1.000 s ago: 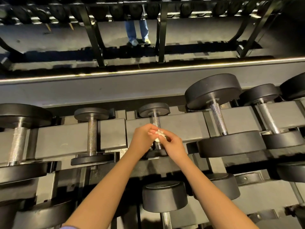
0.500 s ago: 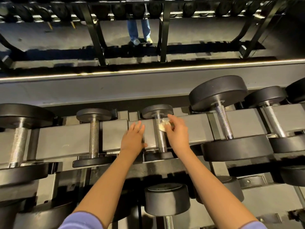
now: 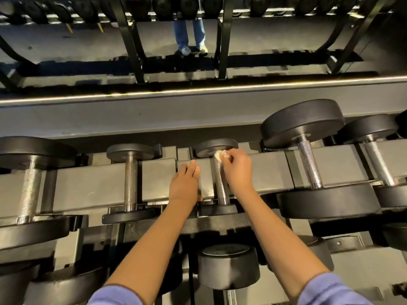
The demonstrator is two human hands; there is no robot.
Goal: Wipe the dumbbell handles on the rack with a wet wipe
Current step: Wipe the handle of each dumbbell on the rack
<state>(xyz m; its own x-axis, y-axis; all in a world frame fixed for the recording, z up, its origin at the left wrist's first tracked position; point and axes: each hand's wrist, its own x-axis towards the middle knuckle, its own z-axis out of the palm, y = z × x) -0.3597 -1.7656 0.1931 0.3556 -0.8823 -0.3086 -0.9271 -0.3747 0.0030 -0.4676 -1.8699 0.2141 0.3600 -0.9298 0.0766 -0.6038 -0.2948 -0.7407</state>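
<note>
At the dumbbell rack (image 3: 99,186), wiping nears one handle's (image 3: 221,188) far end.
Fingers straight, the left hand (image 3: 184,186) lies flat on the rack; the right hand (image 3: 239,170) has slid its pinched wet wipe (image 3: 220,155) up from mid-handle, so this pass looks nearly done.

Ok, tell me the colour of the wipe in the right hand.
White. The wipe, bunched in the right hand, shows best in the head view.
</note>
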